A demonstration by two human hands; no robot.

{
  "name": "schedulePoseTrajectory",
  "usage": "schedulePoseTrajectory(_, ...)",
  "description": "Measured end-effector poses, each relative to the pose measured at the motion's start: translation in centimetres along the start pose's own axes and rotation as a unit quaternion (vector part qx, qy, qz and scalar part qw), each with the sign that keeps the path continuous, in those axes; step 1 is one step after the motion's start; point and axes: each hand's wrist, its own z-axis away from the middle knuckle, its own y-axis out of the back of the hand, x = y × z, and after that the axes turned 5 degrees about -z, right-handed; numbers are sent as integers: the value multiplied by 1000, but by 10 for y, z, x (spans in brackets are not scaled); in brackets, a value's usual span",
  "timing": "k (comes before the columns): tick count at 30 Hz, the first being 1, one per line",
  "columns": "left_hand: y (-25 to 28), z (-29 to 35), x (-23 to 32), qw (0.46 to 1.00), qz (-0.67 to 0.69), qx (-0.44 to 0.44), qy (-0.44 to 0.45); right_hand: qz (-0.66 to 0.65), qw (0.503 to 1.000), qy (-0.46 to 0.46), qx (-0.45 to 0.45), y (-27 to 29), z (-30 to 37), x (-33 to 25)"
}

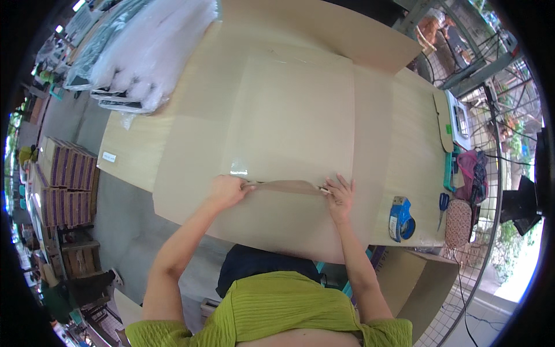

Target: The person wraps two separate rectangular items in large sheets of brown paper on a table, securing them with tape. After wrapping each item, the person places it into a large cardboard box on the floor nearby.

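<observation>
A large brown cardboard carton (295,115) lies open over the table, with one panel standing raised at the far side. My left hand (228,192) is closed on the left end of a bowed cardboard edge near me. At the right end of that edge, my right hand (340,199) pinches the cardboard, its other fingers spread. Between the hands the edge arches up slightly and a narrow gap shows below it. A shiny strip of clear tape (239,166) lies on the cardboard just above my left hand. What is inside the carton is hidden.
On the wooden table (413,150), a blue tape dispenser (400,220), scissors (443,209) and a patterned pouch (458,222) lie to the right. Plastic-wrapped goods (150,52) are piled at far left. Stacked cartons (66,182) stand left; an open box (413,277) sits below right.
</observation>
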Motion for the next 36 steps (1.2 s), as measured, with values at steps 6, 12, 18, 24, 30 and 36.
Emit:
schedulePoseTrajectory(6, -14, 18, -10, 921, 78, 374, -78, -155, 975, -150, 61, -19, 8, 9)
schedulePoseTrajectory(12, -55, -3, -28, 911, 314, 255, -84, -198, 958, -201, 41, -8, 7, -13)
schedulePoseTrajectory(18, -2, 29, -80, 907, 374, 185, -51, -349, 892, -262, 116, -34, 35, -116)
schedulePoseTrajectory(24, -20, 13, -99, 887, 402, 226, 18, -127, 958, -244, 80, -76, 44, -123)
schedulePoseTrajectory(30, -33, -18, -82, 871, 306, 372, 99, 38, 976, -186, 106, -81, -10, -165)
schedulePoseTrajectory(36, -54, -33, -58, 882, 193, 408, 137, 220, 925, 98, -294, -108, -53, -159)
